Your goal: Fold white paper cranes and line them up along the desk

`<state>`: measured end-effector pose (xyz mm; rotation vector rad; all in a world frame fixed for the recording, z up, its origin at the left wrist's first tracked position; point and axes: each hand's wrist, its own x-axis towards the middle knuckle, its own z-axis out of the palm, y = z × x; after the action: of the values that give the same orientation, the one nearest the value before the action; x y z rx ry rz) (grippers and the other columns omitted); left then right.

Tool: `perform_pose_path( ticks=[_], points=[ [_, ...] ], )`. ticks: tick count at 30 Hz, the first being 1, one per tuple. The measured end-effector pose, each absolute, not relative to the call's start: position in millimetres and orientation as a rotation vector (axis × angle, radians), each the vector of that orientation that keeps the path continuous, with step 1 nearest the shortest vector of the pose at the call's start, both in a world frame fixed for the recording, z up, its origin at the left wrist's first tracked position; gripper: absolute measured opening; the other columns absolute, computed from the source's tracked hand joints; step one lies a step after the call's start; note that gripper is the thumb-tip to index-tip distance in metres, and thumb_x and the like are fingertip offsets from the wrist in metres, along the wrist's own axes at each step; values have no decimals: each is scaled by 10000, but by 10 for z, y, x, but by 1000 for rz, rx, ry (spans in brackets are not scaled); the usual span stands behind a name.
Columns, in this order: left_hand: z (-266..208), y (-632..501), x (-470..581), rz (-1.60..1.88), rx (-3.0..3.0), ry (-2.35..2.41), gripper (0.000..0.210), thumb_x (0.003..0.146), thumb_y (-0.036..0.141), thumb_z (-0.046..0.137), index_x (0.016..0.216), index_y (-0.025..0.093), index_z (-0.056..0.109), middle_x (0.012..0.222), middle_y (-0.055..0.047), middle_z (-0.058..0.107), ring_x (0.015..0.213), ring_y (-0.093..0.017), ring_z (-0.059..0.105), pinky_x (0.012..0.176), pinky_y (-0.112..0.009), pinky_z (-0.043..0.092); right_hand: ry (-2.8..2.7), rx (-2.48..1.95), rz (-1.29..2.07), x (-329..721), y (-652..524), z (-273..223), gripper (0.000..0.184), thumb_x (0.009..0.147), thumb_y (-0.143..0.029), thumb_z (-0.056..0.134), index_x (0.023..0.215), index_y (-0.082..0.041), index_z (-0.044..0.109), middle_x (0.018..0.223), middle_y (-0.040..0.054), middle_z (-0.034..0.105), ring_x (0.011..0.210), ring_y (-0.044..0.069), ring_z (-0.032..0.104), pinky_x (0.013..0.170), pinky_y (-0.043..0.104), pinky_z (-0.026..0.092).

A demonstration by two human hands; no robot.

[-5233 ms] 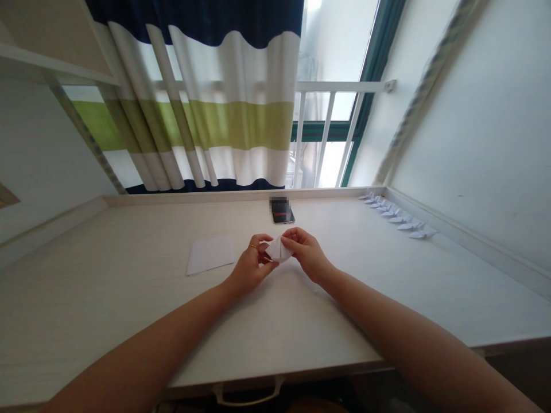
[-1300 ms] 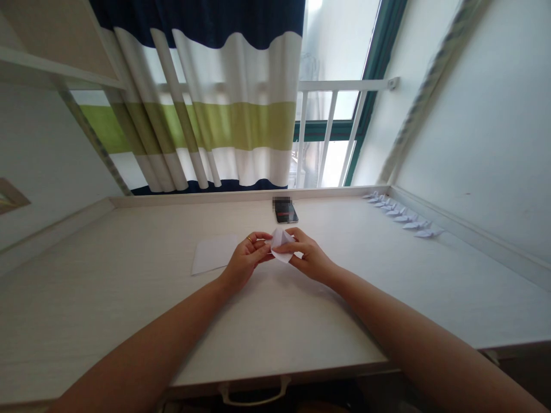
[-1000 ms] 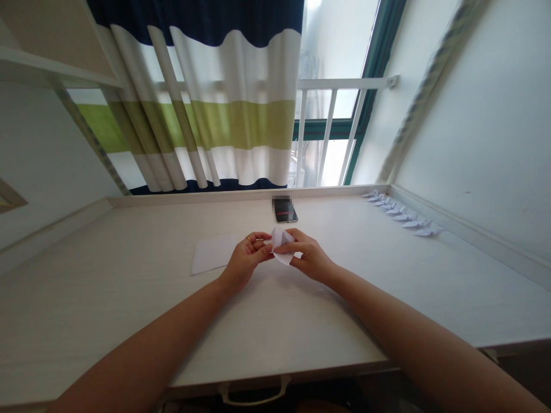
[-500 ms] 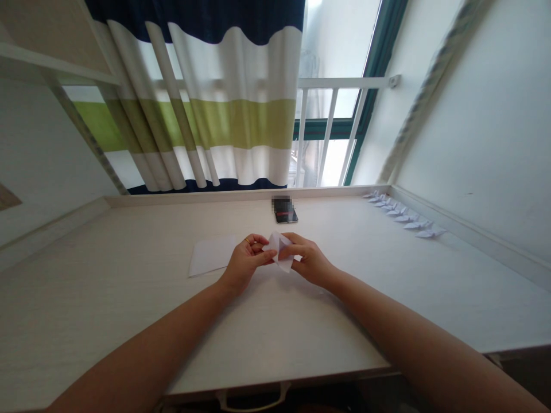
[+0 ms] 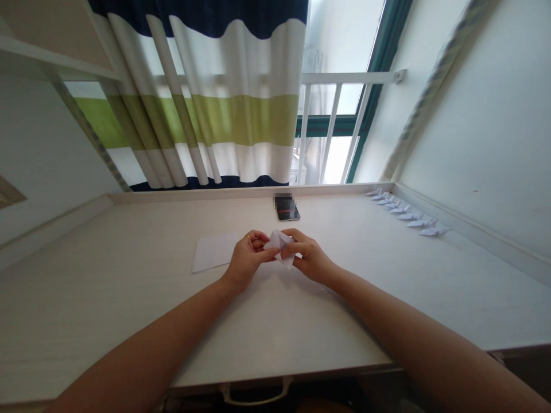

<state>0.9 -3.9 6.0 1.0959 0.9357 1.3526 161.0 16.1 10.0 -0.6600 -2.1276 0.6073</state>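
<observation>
A small piece of folded white paper [image 5: 286,259] is held between both hands above the middle of the desk. My left hand [image 5: 250,257] pinches its left side with the thumb in front; a ring shows on one finger. On the right side, my right hand [image 5: 310,256] grips the paper between thumb and fingers, closed. The fold has a pointed lower corner and an opened flap facing me. Fingers hide part of its edges. Flat white paper sheets [image 5: 212,252] lie on the desk just left of my left hand.
A dark phone [image 5: 287,207] lies beyond my hands, partly blurred. Several folded white paper cranes [image 5: 411,217] stand in a row along the right wall. The white desk [image 5: 129,298] has a raised back edge. Behind it hang a striped curtain [image 5: 245,120] and a white railing [image 5: 329,79].
The camera view has shifted slightly. Both hands stay on the folded paper, whose flap looks a little different in shape; the fingers have barely moved.
</observation>
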Motion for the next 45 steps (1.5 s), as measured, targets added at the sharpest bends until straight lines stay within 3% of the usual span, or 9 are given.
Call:
perform_pose_path(
  ticks=[7, 10, 15, 18, 22, 29, 33, 38, 45],
  points=[
    [67, -36, 21, 1517, 1112, 993, 359, 523, 190, 729, 754, 158, 455, 639, 40, 596, 609, -108, 581, 591, -258, 502, -1885, -706, 969, 1607, 97, 203, 208, 656, -50, 456, 674, -185, 613, 1052, 46, 497, 957, 177, 513, 789, 310, 416],
    [54, -32, 28, 1599, 1128, 1037, 348, 536, 203, 722, 755, 160, 455, 646, 39, 581, 609, -105, 568, 589, -259, 500, -1808, -787, 1034, 1587, 89, 233, 166, 719, -147, 456, 675, -173, 614, 1049, 48, 505, 946, 172, 510, 787, 302, 404],
    [2, 0, 58, 1692, 1248, 1156, 323, 565, 226, 702, 779, 161, 468, 693, 25, 571, 642, -106, 569, 625, -250, 476, -1774, -1027, 1006, 1468, 84, 150, 210, 681, -368, 589, 687, -183, 491, 657, -20, 515, 567, 103, 475, 518, 227, 371],
    [-44, 27, 72, 1699, 1316, 1217, 323, 571, 238, 694, 791, 161, 472, 714, 13, 568, 682, -120, 573, 655, -259, 467, -1770, -1158, 913, 1407, 46, 119, 233, 684, -379, 588, 694, -193, 447, 556, -43, 513, 503, 100, 443, 481, 217, 329],
    [-57, 26, 82, 1656, 1298, 1200, 367, 556, 241, 707, 803, 166, 446, 732, 16, 552, 695, -119, 569, 675, -270, 468, -1772, -1198, 844, 1390, -10, 163, 155, 708, -322, 565, 741, -190, 490, 618, -17, 591, 561, 119, 510, 546, 236, 368],
    [14, -27, 75, 1522, 1188, 1005, 447, 610, 271, 678, 934, 196, 379, 728, 29, 551, 632, -103, 562, 646, -298, 492, -1842, -1255, 656, 1437, 5, 177, 112, 680, -270, 574, 742, -182, 544, 736, 12, 601, 687, 145, 530, 631, 267, 397],
    [16, -37, 27, 1392, 1381, 1015, 492, 630, 260, 659, 1053, 230, 407, 868, 0, 542, 688, -101, 551, 657, -290, 495, -1885, -1202, 675, 1463, 34, 144, 88, 676, -234, 566, 730, -175, 532, 805, 25, 592, 726, 143, 532, 666, 274, 411],
    [-25, -13, -38, 1242, 1548, 1030, 329, 647, 294, 649, 929, 196, 510, 850, -13, 550, 735, -119, 541, 656, -258, 482, -1919, -1185, 704, 1510, 60, 147, 68, 653, -213, 577, 696, -171, 544, 810, 26, 561, 709, 133, 524, 654, 269, 425],
    [-1, 14, -90, 1119, 1481, 1033, 329, 581, 301, 704, 838, 154, 561, 814, -18, 602, 739, -133, 573, 700, -280, 469, -1924, -1173, 721, 1559, 79, 189, 73, 630, -134, 558, 688, -171, 534, 797, 11, 548, 694, 121, 515, 635, 252, 430]
  ],
)
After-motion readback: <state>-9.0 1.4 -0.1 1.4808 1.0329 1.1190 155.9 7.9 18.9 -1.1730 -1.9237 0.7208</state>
